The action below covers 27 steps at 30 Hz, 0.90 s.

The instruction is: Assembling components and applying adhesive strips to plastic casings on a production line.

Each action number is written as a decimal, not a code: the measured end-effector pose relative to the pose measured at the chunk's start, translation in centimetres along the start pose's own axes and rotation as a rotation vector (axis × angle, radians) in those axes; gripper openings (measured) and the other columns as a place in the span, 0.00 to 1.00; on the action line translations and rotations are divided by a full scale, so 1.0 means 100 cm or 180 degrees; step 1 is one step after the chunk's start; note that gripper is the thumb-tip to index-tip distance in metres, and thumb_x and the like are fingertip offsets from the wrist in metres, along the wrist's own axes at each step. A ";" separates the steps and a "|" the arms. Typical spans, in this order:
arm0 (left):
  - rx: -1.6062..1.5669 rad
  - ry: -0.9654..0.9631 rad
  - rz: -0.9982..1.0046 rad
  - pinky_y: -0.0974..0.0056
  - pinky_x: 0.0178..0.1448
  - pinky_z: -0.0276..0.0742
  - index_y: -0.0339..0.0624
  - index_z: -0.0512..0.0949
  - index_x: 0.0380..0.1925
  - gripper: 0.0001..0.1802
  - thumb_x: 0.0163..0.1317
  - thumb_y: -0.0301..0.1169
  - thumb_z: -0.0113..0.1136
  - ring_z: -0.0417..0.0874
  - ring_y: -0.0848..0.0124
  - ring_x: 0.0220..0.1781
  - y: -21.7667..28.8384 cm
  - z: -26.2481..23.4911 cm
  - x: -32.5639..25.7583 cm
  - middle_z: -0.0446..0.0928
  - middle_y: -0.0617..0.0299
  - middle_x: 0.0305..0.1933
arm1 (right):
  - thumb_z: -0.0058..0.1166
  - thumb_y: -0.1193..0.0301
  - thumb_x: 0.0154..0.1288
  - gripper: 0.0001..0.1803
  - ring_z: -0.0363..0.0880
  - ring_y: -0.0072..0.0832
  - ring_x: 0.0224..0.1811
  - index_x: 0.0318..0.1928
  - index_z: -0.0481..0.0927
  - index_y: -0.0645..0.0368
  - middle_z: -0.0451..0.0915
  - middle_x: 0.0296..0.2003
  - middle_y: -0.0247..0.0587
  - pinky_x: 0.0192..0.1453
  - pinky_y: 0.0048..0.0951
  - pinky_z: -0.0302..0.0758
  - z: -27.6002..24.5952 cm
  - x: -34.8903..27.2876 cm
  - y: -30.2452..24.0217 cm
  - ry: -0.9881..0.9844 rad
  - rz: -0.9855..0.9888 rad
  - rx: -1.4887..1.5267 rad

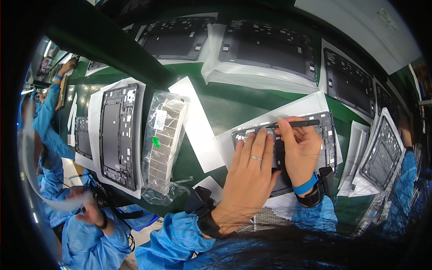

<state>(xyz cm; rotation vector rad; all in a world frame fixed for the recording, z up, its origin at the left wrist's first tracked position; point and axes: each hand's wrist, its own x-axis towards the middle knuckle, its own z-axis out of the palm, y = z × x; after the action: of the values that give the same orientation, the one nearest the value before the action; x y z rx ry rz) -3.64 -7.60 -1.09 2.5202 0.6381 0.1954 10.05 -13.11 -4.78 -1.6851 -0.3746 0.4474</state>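
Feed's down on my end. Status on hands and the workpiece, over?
Left hand flat on the dark rectangular device frame. Right hand pinching a thin black stylus-like tool over it. Clear plastic bag of parts off left, not in the way.

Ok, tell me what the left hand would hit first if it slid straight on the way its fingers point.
The left hand lies flat on the dark frame, fingers pointing up-right. Straight on, it would likely first meet the thin dark tool held in the right hand.

frame sits on a sheet, both hands on it | left hand beside right hand | bagged strips off to the left | another frame left of those
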 end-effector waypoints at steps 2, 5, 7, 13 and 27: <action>0.0106 -0.0016 0.0100 0.42 0.81 0.66 0.26 0.66 0.74 0.47 0.61 0.40 0.75 0.70 0.44 0.76 0.000 0.006 0.000 0.64 0.40 0.78 | 0.70 0.70 0.73 0.11 0.84 0.16 0.32 0.45 0.86 0.68 0.89 0.31 0.39 0.36 0.19 0.78 0.001 0.000 0.001 0.0021 -0.0008 0.0031; 0.0218 -0.0017 0.0059 0.43 0.81 0.66 0.27 0.66 0.75 0.48 0.61 0.42 0.74 0.70 0.46 0.76 0.001 0.010 0.001 0.65 0.41 0.78 | 0.70 0.71 0.73 0.11 0.85 0.17 0.33 0.45 0.86 0.68 0.89 0.31 0.40 0.37 0.20 0.80 0.001 0.000 0.001 -0.0003 0.0026 0.0060; 0.0302 0.0018 0.0056 0.42 0.81 0.66 0.28 0.66 0.76 0.48 0.61 0.43 0.74 0.70 0.46 0.76 0.003 0.014 0.001 0.65 0.41 0.78 | 0.70 0.71 0.73 0.11 0.85 0.17 0.33 0.45 0.86 0.68 0.89 0.31 0.41 0.38 0.20 0.80 0.001 0.001 0.005 0.0013 -0.0019 0.0127; 0.0537 0.0137 -0.0021 0.43 0.81 0.66 0.31 0.67 0.76 0.48 0.61 0.47 0.72 0.71 0.48 0.75 0.007 0.023 0.001 0.66 0.43 0.77 | 0.70 0.70 0.73 0.12 0.86 0.18 0.33 0.46 0.85 0.68 0.90 0.32 0.41 0.38 0.22 0.81 0.000 0.000 0.006 -0.0047 0.0003 0.0229; -0.0220 0.0351 -0.1001 0.38 0.83 0.62 0.34 0.66 0.76 0.54 0.51 0.37 0.84 0.62 0.36 0.82 -0.028 -0.035 -0.126 0.58 0.40 0.83 | 0.71 0.74 0.69 0.10 0.88 0.25 0.36 0.47 0.87 0.66 0.89 0.36 0.43 0.40 0.27 0.82 -0.002 -0.040 -0.051 -0.3060 -0.0214 -0.0332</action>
<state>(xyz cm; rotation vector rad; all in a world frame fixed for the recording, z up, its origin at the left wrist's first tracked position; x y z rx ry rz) -16.76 -9.93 0.26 2.3172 1.0417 0.2379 6.70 -14.40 0.60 -1.4505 -1.1583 1.1970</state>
